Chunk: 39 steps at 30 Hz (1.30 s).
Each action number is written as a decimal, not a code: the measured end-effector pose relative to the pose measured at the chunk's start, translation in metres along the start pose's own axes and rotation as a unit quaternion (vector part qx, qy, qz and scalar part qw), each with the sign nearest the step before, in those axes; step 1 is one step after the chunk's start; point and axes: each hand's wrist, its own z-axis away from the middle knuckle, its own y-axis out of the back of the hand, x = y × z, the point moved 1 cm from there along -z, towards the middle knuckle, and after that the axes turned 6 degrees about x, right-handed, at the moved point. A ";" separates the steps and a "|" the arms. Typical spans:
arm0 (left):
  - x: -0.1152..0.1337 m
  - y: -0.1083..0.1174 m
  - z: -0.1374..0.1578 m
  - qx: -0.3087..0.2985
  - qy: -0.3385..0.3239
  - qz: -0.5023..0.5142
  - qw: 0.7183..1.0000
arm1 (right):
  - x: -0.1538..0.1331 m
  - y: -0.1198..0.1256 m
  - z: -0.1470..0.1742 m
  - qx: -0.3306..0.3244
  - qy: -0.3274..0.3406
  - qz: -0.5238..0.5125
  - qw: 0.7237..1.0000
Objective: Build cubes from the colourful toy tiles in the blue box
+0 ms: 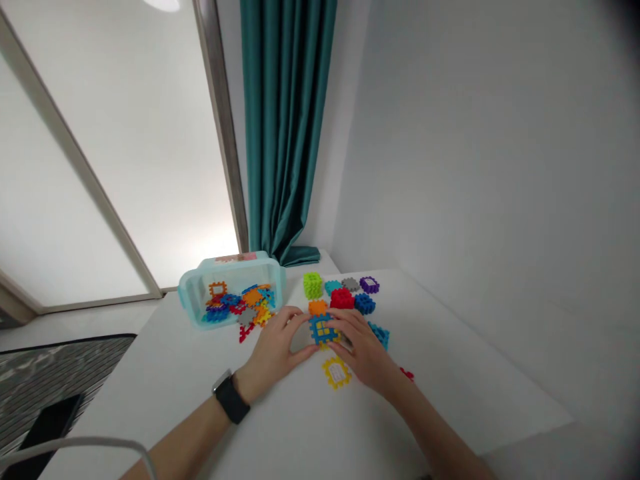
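Centre: a blue, square, toothed plastic piece with a yellow, window-like middle (319, 329) was held at the worktop (450, 393); whether it touched the surface could not be told.
Left side: the left hand (277, 343) pinched that edge, thumb at the near corner, fingertips at the far one.
Right side: the right hand (364, 348) was clamped on the opposite edge, its fingers covering more of the piece.
Nearer hand: neither; both were in contact.
Long axis: none clear, the outline being nearly square.
Just beyond: an orange toothed plastic piece (318, 307).
Near side: a flat yellow toothed plastic frame with a white centre (337, 373), apart from both hands.
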 end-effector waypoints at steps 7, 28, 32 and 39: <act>0.016 -0.040 -0.051 -0.053 -0.037 -0.031 0.997 | 0.093 0.054 0.018 0.048 -0.092 -0.001 0.995; 0.004 -0.087 -0.133 -0.241 -0.197 -0.092 0.946 | 0.206 0.043 0.014 -0.089 -0.237 -0.179 0.951; -0.001 -0.090 -0.136 -0.257 -0.213 -0.100 0.937 | 0.206 0.041 0.014 -0.076 -0.235 -0.202 0.948; -0.002 -0.091 -0.139 -0.252 -0.202 -0.094 0.942 | 0.207 0.039 0.012 -0.090 -0.222 -0.198 0.950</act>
